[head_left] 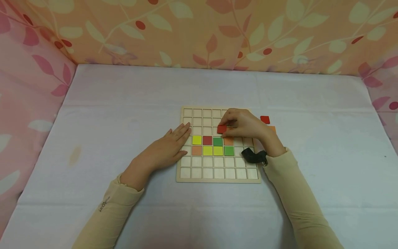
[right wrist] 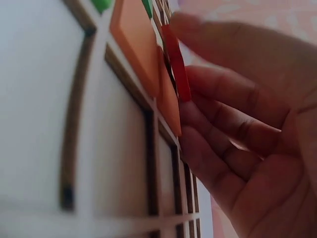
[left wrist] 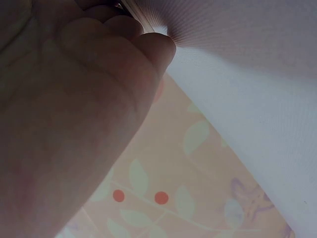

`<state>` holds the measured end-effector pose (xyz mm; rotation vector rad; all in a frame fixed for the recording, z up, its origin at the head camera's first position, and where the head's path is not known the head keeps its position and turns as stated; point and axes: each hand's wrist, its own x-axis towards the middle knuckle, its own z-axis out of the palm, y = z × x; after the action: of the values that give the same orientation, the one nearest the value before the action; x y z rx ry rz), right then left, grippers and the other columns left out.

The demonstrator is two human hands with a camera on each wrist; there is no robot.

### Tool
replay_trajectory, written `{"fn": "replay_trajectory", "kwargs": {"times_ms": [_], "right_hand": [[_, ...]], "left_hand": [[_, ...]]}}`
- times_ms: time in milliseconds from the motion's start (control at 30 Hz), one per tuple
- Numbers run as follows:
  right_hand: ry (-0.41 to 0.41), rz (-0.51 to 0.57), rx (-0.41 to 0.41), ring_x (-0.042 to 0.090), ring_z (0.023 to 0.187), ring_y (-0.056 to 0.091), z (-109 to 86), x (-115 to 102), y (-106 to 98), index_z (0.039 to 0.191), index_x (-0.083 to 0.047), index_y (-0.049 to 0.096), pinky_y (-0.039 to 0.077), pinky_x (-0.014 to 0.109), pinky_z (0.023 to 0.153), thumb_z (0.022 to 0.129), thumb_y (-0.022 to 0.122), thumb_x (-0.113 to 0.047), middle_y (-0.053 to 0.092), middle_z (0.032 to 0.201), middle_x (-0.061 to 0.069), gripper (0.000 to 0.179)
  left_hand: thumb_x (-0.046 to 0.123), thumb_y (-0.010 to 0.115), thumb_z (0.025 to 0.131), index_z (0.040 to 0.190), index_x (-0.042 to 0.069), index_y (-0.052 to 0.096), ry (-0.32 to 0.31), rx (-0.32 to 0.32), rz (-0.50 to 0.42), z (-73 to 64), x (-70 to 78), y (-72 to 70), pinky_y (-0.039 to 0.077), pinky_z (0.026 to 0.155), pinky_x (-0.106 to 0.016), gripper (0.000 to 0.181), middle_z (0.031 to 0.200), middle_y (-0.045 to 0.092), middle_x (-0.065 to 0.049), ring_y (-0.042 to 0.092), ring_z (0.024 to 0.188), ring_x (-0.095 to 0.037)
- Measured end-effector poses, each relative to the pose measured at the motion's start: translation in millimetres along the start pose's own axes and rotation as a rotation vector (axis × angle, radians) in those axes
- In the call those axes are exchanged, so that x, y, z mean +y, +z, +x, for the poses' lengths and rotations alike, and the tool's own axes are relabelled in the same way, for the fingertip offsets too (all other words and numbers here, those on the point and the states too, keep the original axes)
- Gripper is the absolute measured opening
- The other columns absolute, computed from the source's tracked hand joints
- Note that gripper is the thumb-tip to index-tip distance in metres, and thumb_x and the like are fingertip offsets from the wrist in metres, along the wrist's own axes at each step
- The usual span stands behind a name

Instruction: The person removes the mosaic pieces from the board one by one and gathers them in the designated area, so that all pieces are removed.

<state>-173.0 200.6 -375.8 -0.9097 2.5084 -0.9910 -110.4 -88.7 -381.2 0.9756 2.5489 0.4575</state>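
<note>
A wooden grid board (head_left: 219,180) lies on the white table. My right hand (head_left: 244,123) pinches a red square tile (head_left: 221,129) between thumb and fingers, over a cell just above the coloured rows. The right wrist view shows this red tile (right wrist: 177,62) tilted, close by two orange tiles (right wrist: 136,47) on the grid. Along the board's left edge, my left hand (head_left: 164,149) rests with its fingers extended onto the border. Two rows of the board hold yellow, green, orange and red tiles, including a yellow tile (head_left: 197,140) and a green tile (head_left: 229,151).
Right of the board lie a loose red tile (head_left: 265,120) and an orange tile (head_left: 272,129), the latter partly hidden by my right wrist. A black strap-like piece (head_left: 253,156) at that wrist overhangs the board. Floral fabric walls (head_left: 199,34) border the table's back and sides.
</note>
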Motion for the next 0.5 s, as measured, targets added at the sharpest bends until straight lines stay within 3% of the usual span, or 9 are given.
{"fn": "replay_trajectory", "kwargs": {"times_ms": [500], "right_hand": [[0.059, 0.018, 0.005, 0.016, 0.090, 0.062, -1.1, 0.3, 0.6, 0.097, -0.009, 0.070, 0.051, 0.034, 0.082, 0.079, 0.075, -0.009, 0.065, 0.098, 0.001, 0.019]], "left_hand": [[0.022, 0.053, 0.097, 0.149, -0.002, 0.017, -0.005, -0.001, -0.013, -0.4, 0.7, 0.4, 0.012, 0.113, -0.048, 0.068, 0.157, 0.004, -0.012, 0.004, 0.144, -0.027]]}}
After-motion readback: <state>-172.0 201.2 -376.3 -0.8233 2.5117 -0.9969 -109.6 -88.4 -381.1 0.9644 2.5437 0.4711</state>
